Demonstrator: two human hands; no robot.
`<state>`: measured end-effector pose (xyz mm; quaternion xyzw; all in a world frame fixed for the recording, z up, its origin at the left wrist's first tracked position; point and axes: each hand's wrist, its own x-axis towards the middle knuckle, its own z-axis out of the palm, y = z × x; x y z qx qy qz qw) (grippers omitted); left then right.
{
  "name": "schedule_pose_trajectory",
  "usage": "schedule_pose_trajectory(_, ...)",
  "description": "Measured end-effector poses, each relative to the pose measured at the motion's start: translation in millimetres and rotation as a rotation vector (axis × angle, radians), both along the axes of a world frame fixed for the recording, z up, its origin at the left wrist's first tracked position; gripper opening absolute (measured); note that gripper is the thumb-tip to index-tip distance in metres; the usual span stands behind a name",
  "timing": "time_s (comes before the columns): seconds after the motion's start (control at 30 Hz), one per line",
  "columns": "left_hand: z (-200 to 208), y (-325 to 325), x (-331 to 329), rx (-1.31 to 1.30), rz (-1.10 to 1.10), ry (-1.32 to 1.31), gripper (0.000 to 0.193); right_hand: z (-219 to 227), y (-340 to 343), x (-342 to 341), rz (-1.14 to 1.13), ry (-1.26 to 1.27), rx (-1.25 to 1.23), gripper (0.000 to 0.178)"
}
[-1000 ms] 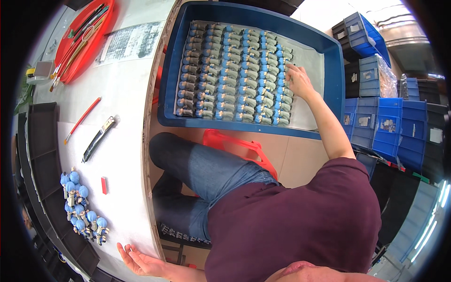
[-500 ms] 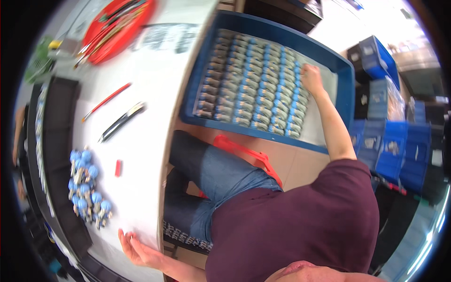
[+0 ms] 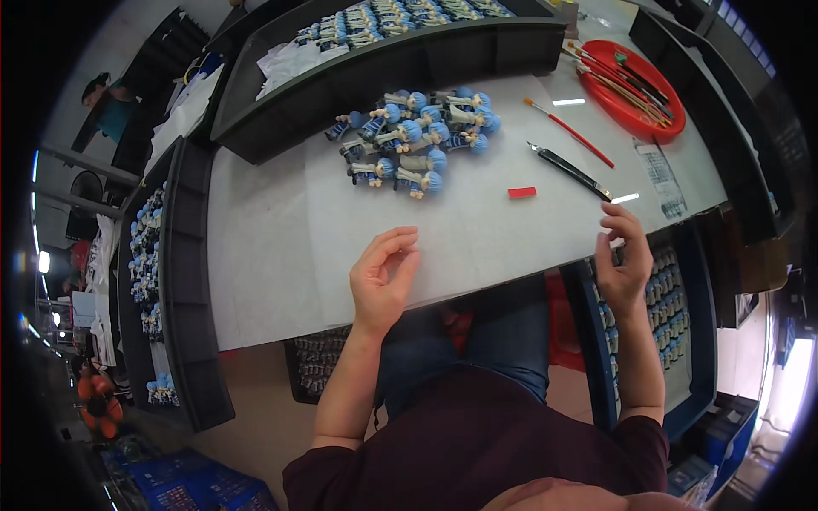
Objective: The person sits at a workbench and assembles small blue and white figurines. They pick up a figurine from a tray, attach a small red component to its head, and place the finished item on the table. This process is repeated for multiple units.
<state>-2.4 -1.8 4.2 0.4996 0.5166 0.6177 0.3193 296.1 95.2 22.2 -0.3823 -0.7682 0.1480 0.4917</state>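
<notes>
My left hand (image 3: pixel 382 285) is over the white tabletop (image 3: pixel 281 247) near its front edge. Its fingers are curled, with a gap between them and the thumb, and it holds nothing that I can see. Above the table's edge at the right is my right hand (image 3: pixel 626 260), fingers bent and thumb apart, also without a visible object. Beyond my left hand lies a pile of small figurines (image 3: pixel 413 132) with blue caps. A small red block (image 3: pixel 521 192) rests between the hands, farther in. The black craft knife (image 3: pixel 569 170) points away from my right hand.
A red-handled brush (image 3: pixel 579 140) lies beyond the knife; a red dish (image 3: pixel 673 123) holds several brushes. Dark trays with figurines stand at the back (image 3: pixel 383 72) and left (image 3: pixel 189 281). Below the table's right side is a blue tray (image 3: pixel 700 341) with rows of figurines.
My view has swung from the blue tray at the right to the table. My right hand has left the figurine rows and come back to the table's edge. My left hand stays over the table.
</notes>
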Motion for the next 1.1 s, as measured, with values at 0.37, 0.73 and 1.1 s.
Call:
schedule_pose_trajectory(0.37,-0.8,2.7,-4.6,-0.008,-0.045,0.06,0.021,39.2,105.7,-173.3,0.15,-0.347,0.203,0.035)
schedule_pose_trajectory(0.73,1.0,-2.1,-3.9,0.038,0.003,-0.23,0.041,36.0,11.6,-181.8,0.456,0.546,-0.401,0.042)
schedule_pose_trajectory(1.1,-0.6,1.9,-13.4,0.04,0.141,-0.444,0.032,-16.2,-36.4,-188.6,0.625,0.402,-0.673,0.031)
